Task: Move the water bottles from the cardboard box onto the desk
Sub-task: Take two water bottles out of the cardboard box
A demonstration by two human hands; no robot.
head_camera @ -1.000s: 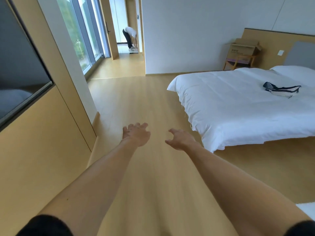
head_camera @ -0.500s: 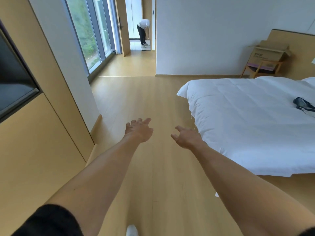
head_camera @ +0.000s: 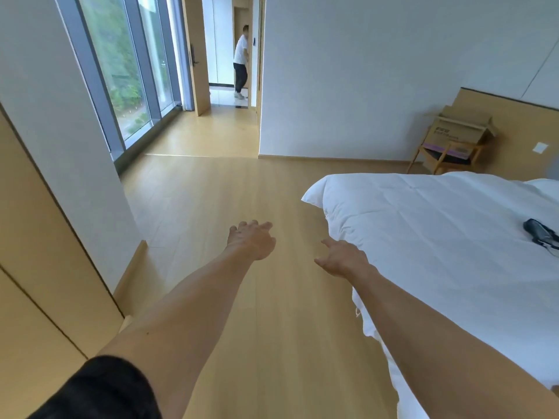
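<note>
Nearest, both arms reach forward over the bare wooden floor [head_camera: 272, 343], a dark sleeve [head_camera: 99, 391] at the left shoulder. The left hand [head_camera: 252, 241] and the right hand [head_camera: 340, 260] are held apart, fingers loose and spread, holding nothing; judging by the task, they are free because no bottle has been picked up yet. To the right lies a bed [head_camera: 438, 237] with a white cover, and a small dark bag [head_camera: 540, 232] rests on it near the right edge. Farther off, in the far right corner, the cardboard box [head_camera: 456, 133] sits on a wooden chair [head_camera: 438, 160], flaps open, probably raised there for easy reaching. No bottles show from here, and no desk is in view. Far left is a tall window [head_camera: 127, 71]; beyond the doorway stands another person [head_camera: 241, 62].
</note>
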